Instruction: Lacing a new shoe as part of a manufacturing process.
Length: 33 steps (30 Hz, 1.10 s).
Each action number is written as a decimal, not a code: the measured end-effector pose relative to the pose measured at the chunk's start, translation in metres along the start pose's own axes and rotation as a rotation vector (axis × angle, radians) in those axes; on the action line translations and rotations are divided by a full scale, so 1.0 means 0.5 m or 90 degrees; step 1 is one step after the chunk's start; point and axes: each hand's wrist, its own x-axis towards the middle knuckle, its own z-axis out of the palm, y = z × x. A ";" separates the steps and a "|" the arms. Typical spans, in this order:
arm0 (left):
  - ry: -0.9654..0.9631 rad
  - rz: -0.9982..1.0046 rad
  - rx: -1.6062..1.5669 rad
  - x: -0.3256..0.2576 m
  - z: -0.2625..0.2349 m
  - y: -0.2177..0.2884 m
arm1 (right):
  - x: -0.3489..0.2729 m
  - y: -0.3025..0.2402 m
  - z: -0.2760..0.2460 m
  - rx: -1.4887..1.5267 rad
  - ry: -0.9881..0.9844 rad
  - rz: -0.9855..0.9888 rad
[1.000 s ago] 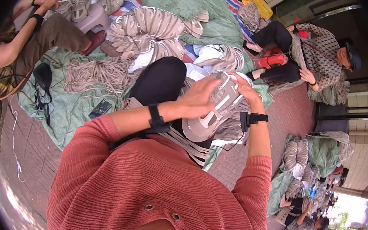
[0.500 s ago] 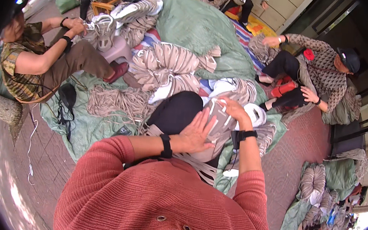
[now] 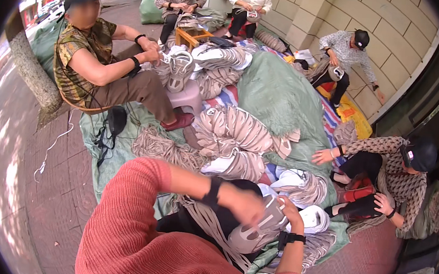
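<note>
On my lap lies a grey-beige shoe upper (image 3: pixel 252 239) with pale trim and a row of eyelets. My right hand (image 3: pixel 292 215) grips its far right edge, with the fingers bent over the rim. Above the upper's middle hovers my left hand (image 3: pixel 247 208), smeared by motion, its fingers not clear enough to read. A bundle of flat beige laces (image 3: pixel 211 226) runs over my dark trouser leg, just left of the upper. Beside my right hand sits a stack of white-lined uppers (image 3: pixel 314 220).
Piles of beige uppers (image 3: pixel 236 130) and a heap of loose laces (image 3: pixel 168 150) cover a green sheet (image 3: pixel 93 130). A large green sack (image 3: pixel 281 95) lies beyond. Co-workers sit around, one by a pink stool (image 3: pixel 186 99) at left, another close at right (image 3: pixel 384 179).
The view has swung up and to the left. My left hand, flat on the upper before, has lifted off it. The right hand stays at the upper's edge.
</note>
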 end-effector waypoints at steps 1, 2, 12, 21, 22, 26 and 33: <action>-0.130 0.095 0.077 -0.037 0.041 0.012 | -0.006 -0.014 0.002 0.031 0.002 -0.027; -0.099 0.190 0.137 -0.063 0.092 -0.016 | 0.004 0.017 -0.001 0.007 0.004 0.004; -0.018 0.188 -0.045 -0.135 0.036 0.021 | 0.046 -0.090 -0.032 -0.053 0.047 0.046; -0.031 0.164 -0.112 -0.119 0.051 0.099 | -0.037 -0.059 -0.014 -0.129 0.091 -0.006; -0.014 0.145 -0.104 -0.124 0.054 0.094 | -0.043 -0.059 -0.011 -0.175 0.119 -0.001; 0.158 0.255 -0.023 -0.138 -0.004 0.063 | -0.046 -0.088 -0.011 -0.180 0.120 0.005; 0.608 -0.030 -0.294 -0.178 -0.263 -0.005 | -0.017 -0.056 -0.016 -0.067 0.174 0.001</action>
